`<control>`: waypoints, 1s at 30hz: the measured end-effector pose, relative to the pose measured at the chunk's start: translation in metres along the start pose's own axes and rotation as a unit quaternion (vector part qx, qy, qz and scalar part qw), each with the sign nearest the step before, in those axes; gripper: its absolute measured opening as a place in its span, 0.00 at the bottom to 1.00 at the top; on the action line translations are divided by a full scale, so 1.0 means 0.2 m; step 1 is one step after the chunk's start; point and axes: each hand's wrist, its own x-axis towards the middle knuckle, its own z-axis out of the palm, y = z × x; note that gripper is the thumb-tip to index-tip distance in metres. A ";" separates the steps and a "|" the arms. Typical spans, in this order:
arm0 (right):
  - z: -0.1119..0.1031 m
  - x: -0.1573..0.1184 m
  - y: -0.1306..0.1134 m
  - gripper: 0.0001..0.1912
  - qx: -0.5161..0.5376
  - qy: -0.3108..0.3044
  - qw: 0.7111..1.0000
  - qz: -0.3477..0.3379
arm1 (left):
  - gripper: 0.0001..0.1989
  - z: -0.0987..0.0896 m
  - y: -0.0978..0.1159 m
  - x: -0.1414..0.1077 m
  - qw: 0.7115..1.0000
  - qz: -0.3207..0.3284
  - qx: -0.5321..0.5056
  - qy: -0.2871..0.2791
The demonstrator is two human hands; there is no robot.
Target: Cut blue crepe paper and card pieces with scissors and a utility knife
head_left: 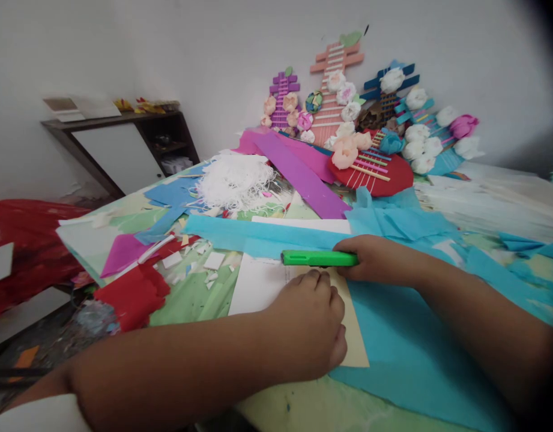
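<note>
My right hand (364, 258) grips a bright green box cutter (319, 258), held level with its dark end pointing left. It hovers or rests at the upper part of a white sheet of paper (253, 285); I cannot tell which. My left hand (310, 321) lies over that paper and a cream card (355, 351), its fingers curled inward and closed. What may be inside those fingers is hidden. Beneath and to the right spreads a large sheet of turquoise crepe paper (402, 336). Along the paper's top runs a folded turquoise strip (244, 231).
White shredded paper (233, 180) is heaped behind, beside a purple strip (298, 168). Flower-decorated stick crafts (334, 96) lean on the wall. Red crepe paper (136, 294) and white foam scraps (213, 260) lie left. A cabinet (116, 156) stands at back left.
</note>
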 end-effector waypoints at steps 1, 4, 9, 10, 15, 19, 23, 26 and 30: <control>0.00 0.00 0.00 0.10 -0.004 0.003 1.000 0.003 | 0.20 0.00 0.00 0.00 1.000 0.001 0.000 0.002; 0.01 0.00 0.01 0.09 -0.022 0.009 1.000 0.013 | 0.20 0.01 0.00 0.00 1.000 0.004 -0.001 0.006; 0.03 0.01 0.01 0.08 -0.050 0.004 0.999 0.010 | 0.19 0.00 0.00 0.00 1.000 0.003 -0.002 0.002; 0.03 0.01 0.01 0.08 -0.051 0.006 0.999 0.008 | 0.19 0.00 0.00 0.00 1.000 0.003 -0.002 0.001; -0.01 0.01 -0.01 0.09 -0.011 0.013 1.000 0.007 | 0.19 0.00 0.00 0.00 1.000 0.005 -0.004 0.002; -0.02 0.01 -0.02 0.09 0.009 0.018 1.000 0.011 | 0.19 0.01 0.00 0.00 1.000 0.008 -0.003 0.003; 0.00 0.02 -0.01 0.08 0.006 0.031 0.999 0.000 | 0.20 0.01 0.00 0.00 1.000 0.008 -0.004 -0.001; 0.00 0.03 -0.01 0.10 -0.020 0.068 0.997 0.023 | 0.20 0.02 0.00 0.00 1.000 0.014 0.004 0.005; 0.00 0.03 -0.03 0.10 -0.046 0.091 0.995 0.022 | 0.21 0.02 0.00 -0.01 1.000 0.009 0.005 0.008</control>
